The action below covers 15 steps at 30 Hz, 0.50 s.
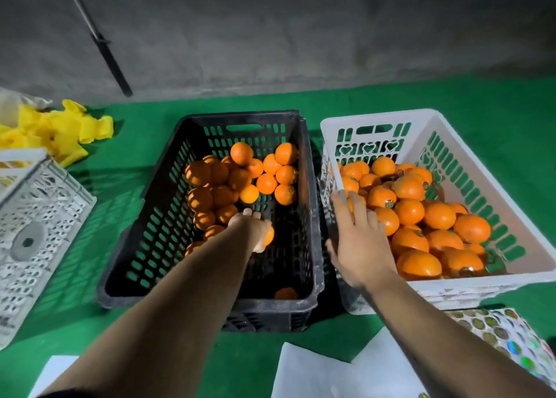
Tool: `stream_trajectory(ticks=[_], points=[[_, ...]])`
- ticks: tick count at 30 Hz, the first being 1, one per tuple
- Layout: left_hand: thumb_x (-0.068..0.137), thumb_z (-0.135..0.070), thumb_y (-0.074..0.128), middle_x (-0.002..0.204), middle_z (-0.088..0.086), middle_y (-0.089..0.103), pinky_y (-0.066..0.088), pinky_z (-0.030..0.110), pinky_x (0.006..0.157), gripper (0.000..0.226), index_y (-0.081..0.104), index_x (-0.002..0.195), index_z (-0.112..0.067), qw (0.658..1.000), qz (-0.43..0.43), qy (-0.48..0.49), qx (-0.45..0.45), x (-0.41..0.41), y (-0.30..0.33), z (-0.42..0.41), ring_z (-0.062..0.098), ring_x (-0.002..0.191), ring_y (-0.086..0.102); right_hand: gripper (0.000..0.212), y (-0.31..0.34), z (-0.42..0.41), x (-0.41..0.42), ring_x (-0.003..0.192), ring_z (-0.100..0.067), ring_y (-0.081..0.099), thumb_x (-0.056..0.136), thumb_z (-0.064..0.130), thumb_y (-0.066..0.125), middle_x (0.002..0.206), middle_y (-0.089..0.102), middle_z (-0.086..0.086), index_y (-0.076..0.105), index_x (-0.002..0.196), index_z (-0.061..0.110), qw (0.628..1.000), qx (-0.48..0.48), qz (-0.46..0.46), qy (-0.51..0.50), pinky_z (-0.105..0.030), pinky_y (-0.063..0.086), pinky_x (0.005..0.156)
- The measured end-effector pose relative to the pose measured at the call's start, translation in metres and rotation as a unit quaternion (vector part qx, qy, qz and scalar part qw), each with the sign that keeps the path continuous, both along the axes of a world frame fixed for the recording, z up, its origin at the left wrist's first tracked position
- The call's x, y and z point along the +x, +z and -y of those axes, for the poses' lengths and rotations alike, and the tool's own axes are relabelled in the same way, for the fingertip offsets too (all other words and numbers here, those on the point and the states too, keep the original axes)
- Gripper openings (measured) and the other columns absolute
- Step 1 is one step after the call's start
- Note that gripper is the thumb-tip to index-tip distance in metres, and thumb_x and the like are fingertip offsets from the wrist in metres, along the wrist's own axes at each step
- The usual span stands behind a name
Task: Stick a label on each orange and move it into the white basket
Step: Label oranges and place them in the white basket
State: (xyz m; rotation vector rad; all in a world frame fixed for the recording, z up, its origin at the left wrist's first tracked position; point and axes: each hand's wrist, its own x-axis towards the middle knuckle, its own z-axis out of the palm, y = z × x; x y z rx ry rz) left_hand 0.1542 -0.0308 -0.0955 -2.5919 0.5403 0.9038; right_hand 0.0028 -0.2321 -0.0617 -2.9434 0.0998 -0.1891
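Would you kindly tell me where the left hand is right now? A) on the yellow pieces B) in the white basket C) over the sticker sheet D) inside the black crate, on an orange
D: the left hand reaches into the black crate and grips an orange.

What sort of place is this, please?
Probably a fruit packing area: a black crate and white basket of oranges, a label sheet, green matting, bare concrete wall.

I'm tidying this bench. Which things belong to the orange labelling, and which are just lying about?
Job: black crate, orange gripped by the left hand, white basket, label sheet.
Lying about: yellow pieces, grey crate, white paper.
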Motion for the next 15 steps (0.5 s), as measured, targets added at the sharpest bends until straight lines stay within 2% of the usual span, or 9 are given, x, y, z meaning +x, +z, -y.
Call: stream_trajectory(ticks=[2, 5, 7, 9, 12, 15], points=[[0.096, -0.035, 0.070, 0.167, 0.013, 0.020, 0.032, 0.048, 0.119, 0.093, 0.010, 0.165, -0.020, 0.998, 0.027, -0.037, 0.038, 0.008, -0.019, 0.007, 0.041, 0.152, 0.021, 0.089, -0.002, 0.001, 0.002, 0.137, -0.042, 0.038, 0.099, 0.042, 0.057, 0.168, 0.005, -0.013, -0.002, 0.163, 0.024, 1.000, 0.010, -0.009, -0.009, -0.051, 0.040, 0.110], [0.095, -0.022, 0.073, 0.168, 0.013, 0.013, 0.048, 0.046, 0.094, 0.090, 0.013, 0.163, -0.026, 0.999, 0.018, -0.012, 0.024, 0.010, -0.033, 0.014, 0.041, 0.142, 0.041, 0.090, -0.002, 0.000, 0.002, 0.140, -0.043, 0.036, 0.099, 0.041, 0.058, 0.170, 0.002, -0.010, -0.004, 0.163, 0.027, 0.999, 0.015, -0.021, -0.026, -0.050, 0.041, 0.111], [0.092, -0.032, 0.078, 0.163, 0.012, 0.018, 0.051, 0.044, 0.087, 0.083, 0.028, 0.158, -0.032, 0.999, 0.030, -0.029, 0.020, 0.011, -0.031, 0.013, 0.040, 0.134, 0.049, 0.092, -0.001, 0.000, 0.003, 0.142, -0.043, 0.033, 0.099, 0.035, 0.060, 0.170, 0.001, -0.009, -0.004, 0.163, 0.028, 0.999, 0.014, -0.032, -0.040, -0.050, 0.042, 0.110], [0.086, -0.036, 0.084, 0.158, 0.012, 0.024, 0.057, 0.045, 0.088, 0.083, 0.036, 0.154, -0.034, 1.000, 0.018, -0.010, -0.005, 0.012, -0.020, 0.009, 0.039, 0.126, 0.056, 0.091, 0.000, -0.002, 0.004, 0.142, -0.041, 0.033, 0.096, 0.020, 0.060, 0.170, 0.001, -0.009, -0.001, 0.163, 0.027, 0.998, 0.005, -0.041, -0.051, -0.049, 0.043, 0.109], [0.078, -0.038, 0.090, 0.151, 0.014, 0.033, 0.054, 0.054, 0.099, 0.087, 0.041, 0.150, -0.030, 0.988, -0.006, 0.077, -0.130, 0.013, 0.017, 0.000, 0.042, 0.123, 0.056, 0.090, 0.001, -0.004, 0.004, 0.138, -0.040, 0.035, 0.090, 0.003, 0.053, 0.168, 0.008, -0.010, 0.005, 0.163, 0.025, 0.997, 0.001, -0.036, -0.065, -0.050, 0.045, 0.105], [0.076, -0.037, 0.091, 0.150, 0.015, 0.041, 0.045, 0.051, 0.109, 0.091, 0.042, 0.151, -0.020, 0.933, 0.049, 0.149, -0.323, 0.009, 0.064, -0.012, 0.038, 0.132, 0.050, 0.090, 0.001, -0.004, 0.004, 0.133, -0.040, 0.039, 0.088, 0.002, 0.055, 0.165, 0.015, -0.011, 0.009, 0.163, 0.023, 0.997, -0.005, -0.028, -0.067, -0.050, 0.047, 0.102]])
